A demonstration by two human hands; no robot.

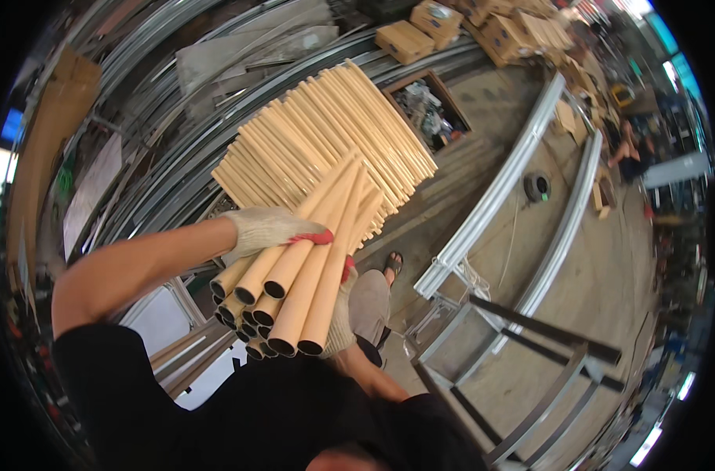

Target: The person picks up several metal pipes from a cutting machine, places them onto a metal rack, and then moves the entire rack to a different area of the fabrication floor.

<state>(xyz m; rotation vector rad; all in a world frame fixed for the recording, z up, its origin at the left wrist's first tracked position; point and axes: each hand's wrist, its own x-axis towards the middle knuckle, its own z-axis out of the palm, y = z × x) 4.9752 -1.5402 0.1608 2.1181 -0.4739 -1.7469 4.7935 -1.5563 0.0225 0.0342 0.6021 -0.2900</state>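
Note:
A bundle of tan hollow tubes point(301, 292) is held against my front, with the dark open ends toward me and the far ends slanting away. My left hand point(273, 231), in a pale knit glove with red fingertips, wraps over the top of the bundle. Under its right side my right hand point(343, 310), gloved alike, grips the tubes; part of it is hidden behind them. Just beyond lies a wide stack of similar tan tubes point(326, 129), laid side by side in layers. The far ends of my bundle overlap this stack in view.
Long metal profiles point(208, 55) lie beyond the stack at left. An open box of scraps point(428, 110) and cardboard boxes point(406, 41) stand at the back. To the right are silver beams point(499, 196), a metal frame stand point(522, 377) and a dark roll point(537, 187) on the floor. Another person point(631, 157) is far right.

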